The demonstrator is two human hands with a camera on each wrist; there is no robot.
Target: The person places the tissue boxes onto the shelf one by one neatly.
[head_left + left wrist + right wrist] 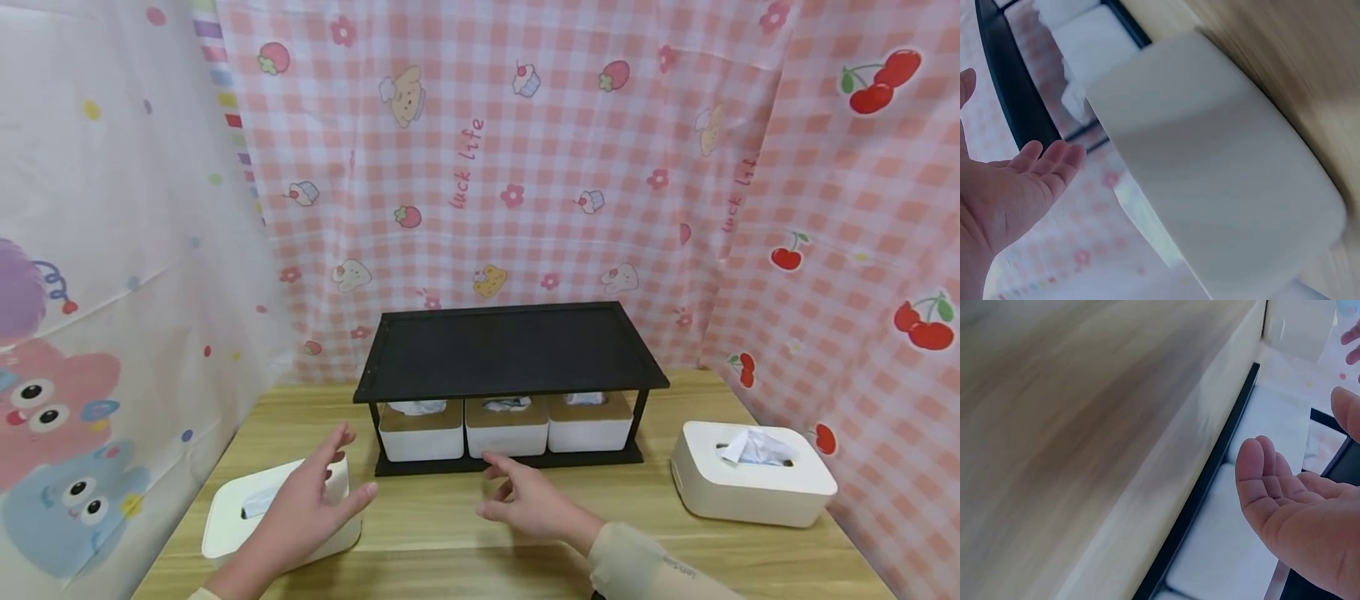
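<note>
My left hand (pixel 306 504) hangs above the white tissue box (pixel 225 510) at the left, its thumb spread from relaxed fingers and nothing in its grasp. In the left wrist view that palm (pixel 1007 194) shows apart from the box's smooth side (pixel 1210 162). My right hand (pixel 534 502) hovers before the black shelf (pixel 510 350), nearest the middle tissue box (pixel 506 437), and holds nothing. Its loosely bent fingers (pixel 1260 481) appear in the right wrist view. On the shelf's lower level stand three wood-topped tissue boxes, including the left one (pixel 422 443) and the right one (pixel 590 433).
Another white tissue box (pixel 757 492) stands at the right of the wooden table (pixel 420 533), a tissue (pixel 756 447) poking from its slot. Behind the shelf hangs a pink checked curtain (pixel 480 167), and a white printed curtain (pixel 135 208) borders the left side.
</note>
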